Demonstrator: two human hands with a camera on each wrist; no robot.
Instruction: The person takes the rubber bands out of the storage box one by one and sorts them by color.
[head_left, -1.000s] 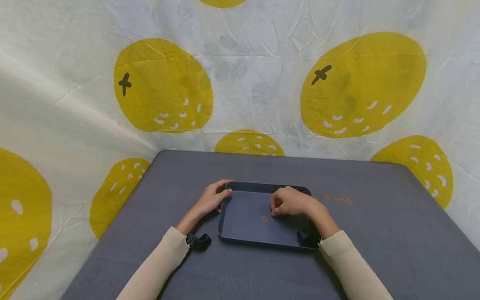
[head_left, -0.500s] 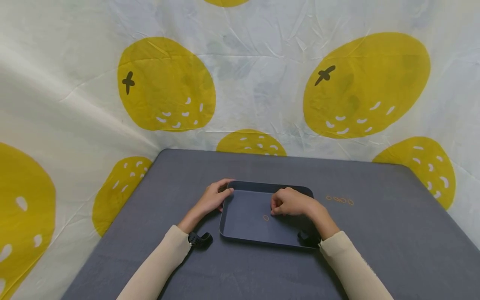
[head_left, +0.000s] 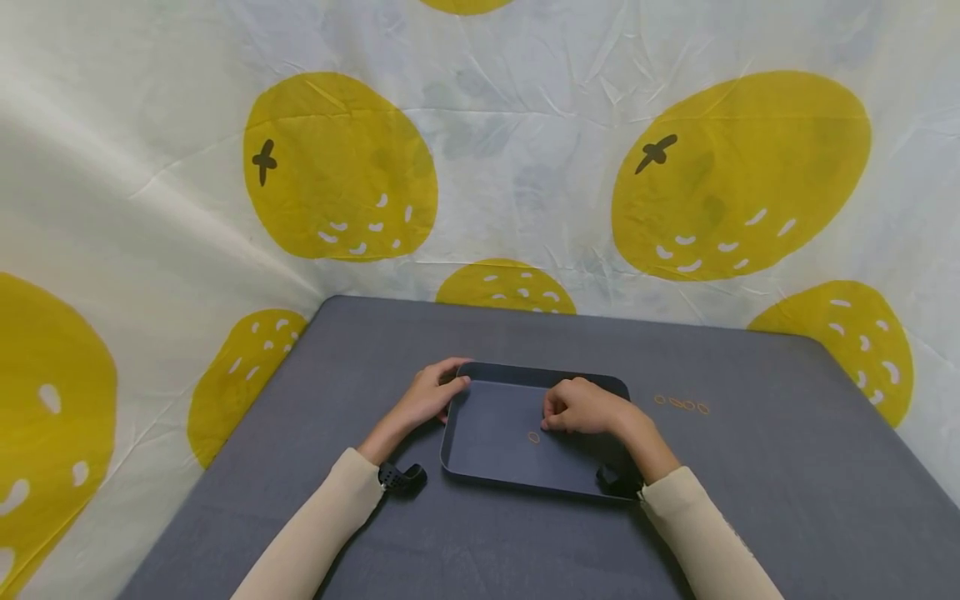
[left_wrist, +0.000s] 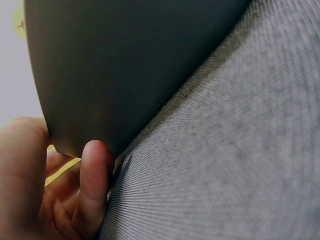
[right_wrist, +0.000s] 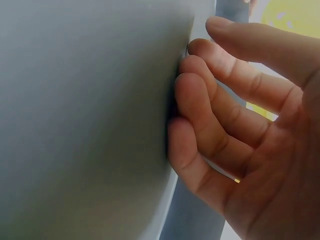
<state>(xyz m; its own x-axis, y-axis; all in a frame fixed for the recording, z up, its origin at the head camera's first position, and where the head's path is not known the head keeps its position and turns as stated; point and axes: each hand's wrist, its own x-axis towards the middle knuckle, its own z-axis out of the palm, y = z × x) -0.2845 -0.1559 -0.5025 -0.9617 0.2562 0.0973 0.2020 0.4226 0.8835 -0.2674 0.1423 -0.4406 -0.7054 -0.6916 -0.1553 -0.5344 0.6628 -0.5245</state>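
My left hand grips the dark grey tray at its far left corner, thumb at the rim. In the left wrist view, fingers press the tray's outer wall. Over the tray floor, my right hand has bent fingers pointing down, just right of a thin orange rubber band. In the right wrist view, its fingertips touch the floor, with the thumb slightly apart from the index finger. Nothing shows between them. Several similar rubber bands lie in a row on the table right of the tray.
A grey cloth covers the table beneath the tray. White curtain with big yellow fruit prints hangs behind and to the left. Black wrist straps are worn at both cuffs.
The whole view shifts slightly to the right as the head turns. Both hands, the tray and the rubber bands keep nearly the same places relative to each other.
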